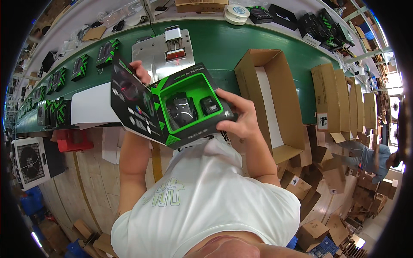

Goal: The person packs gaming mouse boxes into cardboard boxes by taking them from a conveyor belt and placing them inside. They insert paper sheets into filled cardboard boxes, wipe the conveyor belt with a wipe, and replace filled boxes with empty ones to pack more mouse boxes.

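Observation:
In front of my chest I hold a black and green mouse box (189, 136) with its front flap (134, 101) swung out to the left. Through its green-framed window show a black computer mouse (181, 109) and a small black block-shaped item (209, 105), whose kind I cannot make out. My left hand (141, 72) is behind the flap's upper edge, fingers curled over it; the rest of that hand is hidden. The right end of the box is pinched between thumb and fingers of my right hand (241, 117).
Behind the box, a metal fixture (161, 53) with a red light stands on the green bench (215, 38). Several similar boxes (80, 68) line the left. An open cardboard carton (275, 103) is at right, beside more cartons (329, 96). A person (376, 161) is far right.

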Motion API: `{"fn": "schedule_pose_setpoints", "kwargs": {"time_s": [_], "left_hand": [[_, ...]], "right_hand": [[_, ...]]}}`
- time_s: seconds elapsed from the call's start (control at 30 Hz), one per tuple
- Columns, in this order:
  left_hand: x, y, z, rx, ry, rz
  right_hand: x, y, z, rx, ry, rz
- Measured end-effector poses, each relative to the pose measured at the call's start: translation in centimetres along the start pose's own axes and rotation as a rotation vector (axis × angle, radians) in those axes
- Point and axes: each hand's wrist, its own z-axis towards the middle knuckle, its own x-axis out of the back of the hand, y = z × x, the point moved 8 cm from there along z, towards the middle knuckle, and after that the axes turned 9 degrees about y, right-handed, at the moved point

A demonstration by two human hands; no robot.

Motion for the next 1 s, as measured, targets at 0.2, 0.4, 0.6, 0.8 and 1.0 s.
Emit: {"fn": "schedule_pose_setpoints", "kwargs": {"time_s": [0.2, 0.4, 0.6, 0.8, 1.0], "left_hand": [[-0.4, 0.1, -0.3, -0.044, 0.007, -0.035], [-2.6, -1.4, -1.1, -0.095, 0.150, 0.124], [-11.6, -2.8, 2.5, -0.237, 0.557, 1.805], [-11.8, -3.5, 1.8, -0.199, 0.600, 1.750], [-13.7, -4.2, -2.6, -0.271, 0.602, 1.868]], "right_hand": [[-0.7, -0.5, 0.9, -0.107, -0.024, 0.065], [-1.0, 4.4, -2.3, -0.326, -0.066, 0.590], [-1.2, 8.7, -1.5, -0.692, 0.038, 0.554], [-3.3, 6.5, 1.9, -0.533, -0.072, 0.566], [10.5, 6.0, 3.4, -0.279, 0.543, 1.091]]}}
